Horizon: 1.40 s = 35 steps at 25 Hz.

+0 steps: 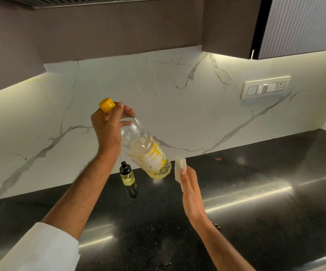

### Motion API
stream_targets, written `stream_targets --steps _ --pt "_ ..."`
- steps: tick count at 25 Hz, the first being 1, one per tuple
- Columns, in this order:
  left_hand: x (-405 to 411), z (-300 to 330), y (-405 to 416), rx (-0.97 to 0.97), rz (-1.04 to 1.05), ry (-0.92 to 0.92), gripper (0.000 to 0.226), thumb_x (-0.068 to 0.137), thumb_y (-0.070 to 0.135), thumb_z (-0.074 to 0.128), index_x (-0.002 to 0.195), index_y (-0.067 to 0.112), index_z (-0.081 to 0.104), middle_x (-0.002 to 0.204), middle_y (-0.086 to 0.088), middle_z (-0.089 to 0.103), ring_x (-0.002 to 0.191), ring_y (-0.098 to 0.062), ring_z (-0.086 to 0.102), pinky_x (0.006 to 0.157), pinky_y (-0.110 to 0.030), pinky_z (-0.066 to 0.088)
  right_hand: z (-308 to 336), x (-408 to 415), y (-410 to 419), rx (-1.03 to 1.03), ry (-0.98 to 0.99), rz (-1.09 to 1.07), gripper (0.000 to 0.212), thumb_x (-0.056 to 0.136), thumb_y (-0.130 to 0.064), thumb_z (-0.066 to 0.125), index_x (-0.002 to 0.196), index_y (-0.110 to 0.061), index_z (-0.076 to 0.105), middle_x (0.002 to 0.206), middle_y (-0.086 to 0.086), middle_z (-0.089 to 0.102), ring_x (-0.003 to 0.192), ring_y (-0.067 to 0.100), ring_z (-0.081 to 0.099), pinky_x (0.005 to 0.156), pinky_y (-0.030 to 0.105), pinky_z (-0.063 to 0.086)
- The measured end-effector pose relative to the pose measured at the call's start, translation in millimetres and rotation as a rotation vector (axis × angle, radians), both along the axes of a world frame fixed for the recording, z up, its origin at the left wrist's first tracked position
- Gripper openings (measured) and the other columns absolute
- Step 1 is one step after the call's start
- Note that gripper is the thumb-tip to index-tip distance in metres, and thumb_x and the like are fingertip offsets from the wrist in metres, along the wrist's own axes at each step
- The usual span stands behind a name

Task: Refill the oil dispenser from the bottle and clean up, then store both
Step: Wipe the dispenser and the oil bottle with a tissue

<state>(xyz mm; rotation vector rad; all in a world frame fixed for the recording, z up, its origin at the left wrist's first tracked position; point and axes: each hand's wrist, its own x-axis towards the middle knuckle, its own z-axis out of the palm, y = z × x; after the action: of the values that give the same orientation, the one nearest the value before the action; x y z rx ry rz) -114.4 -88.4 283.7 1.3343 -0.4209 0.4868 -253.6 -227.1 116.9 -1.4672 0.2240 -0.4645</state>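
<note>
the left hand (107,124) has its grip curled round the neck of the oil bottle (144,151), fingers wrapped just under the yellow cap (106,104), which is on and sticks out above the knuckles. from that grip the bottle hangs tilted, its base swung down and away to the right, held in the air above the black tabletop (256,202); pale yellow oil sits in the lower part and the yellow-and-white label is smeared. just right of the bottle's base, the right hand (190,190) holds a folded white tissue (180,169), fingers nearly straight with the thumb pressed on the paper; tissue and bottle are close, but whether they touch cannot be told. below the left grip and beside the left forearm, the small oil dispenser (127,176) stands upright on the tabletop, black top on, yellow oil inside. behind both hands rises a white marble backsplash (158,90), with a switch panel (265,88) far off to the right.
</note>
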Motion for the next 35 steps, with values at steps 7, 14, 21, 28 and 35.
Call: stream_targets --steps 7,14,21,28,35 --pt "-4.6 3.2 -4.0 -0.132 0.039 0.074 0.023 0.096 0.017 0.059 0.076 0.011 0.069 0.077 -0.01 0.074 0.078 -0.034 0.075 0.068 -0.045 0.061 -1.7 7.6 40.5 -0.555 -0.08 -0.012 0.08 0.099 -0.069 0.024 0.157 -0.039 -0.023 0.163 -0.016 -0.033 0.154 0.009 -0.024 0.125 0.042 -0.002" --pt "-2.8 -6.9 -2.3 -0.153 0.137 0.045 0.021 0.096 0.016 0.059 0.086 0.001 0.069 0.081 -0.01 0.075 0.08 -0.031 0.076 0.07 -0.044 0.061 -2.3 23.8 74.7 0.265 0.015 0.193 0.091 0.082 -0.092 0.027 0.154 -0.055 -0.013 0.168 -0.024 -0.012 0.155 0.001 -0.006 0.127 0.04 -0.001" --pt "0.9 -4.2 16.8 -0.161 0.021 0.015 0.022 0.098 0.018 0.059 0.081 0.008 0.069 0.077 -0.009 0.073 0.082 -0.039 0.074 0.074 -0.051 0.061 24.0 35.9 25.6 0.936 -0.05 0.323 0.08 0.102 -0.067 0.02 0.151 -0.008 0.044 0.148 0.015 0.056 0.142 0.026 0.049 0.125 0.039 0.025" --pt "0.5 -5.2 24.3 -0.116 0.0 -0.064 0.022 0.099 0.018 0.059 0.082 0.01 0.07 0.077 -0.009 0.074 0.082 -0.04 0.074 0.074 -0.053 0.062 25.2 34.1 18.6 0.795 -0.096 0.341 0.082 0.096 -0.069 0.024 0.15 -0.012 0.044 0.147 0.011 0.057 0.139 0.023 0.052 0.124 0.038 0.027" --pt "2.9 -17.8 31.5 -0.046 -0.219 -0.069 0.024 0.095 0.016 0.058 0.076 0.021 0.072 0.074 -0.005 0.072 0.076 -0.036 0.073 0.074 -0.047 0.059 -1.2 27.6 26.7 0.871 0.018 0.37 0.089 0.098 -0.073 0.021 0.152 -0.006 0.042 0.15 0.019 0.052 0.142 0.031 0.048 0.126 0.045 0.023"
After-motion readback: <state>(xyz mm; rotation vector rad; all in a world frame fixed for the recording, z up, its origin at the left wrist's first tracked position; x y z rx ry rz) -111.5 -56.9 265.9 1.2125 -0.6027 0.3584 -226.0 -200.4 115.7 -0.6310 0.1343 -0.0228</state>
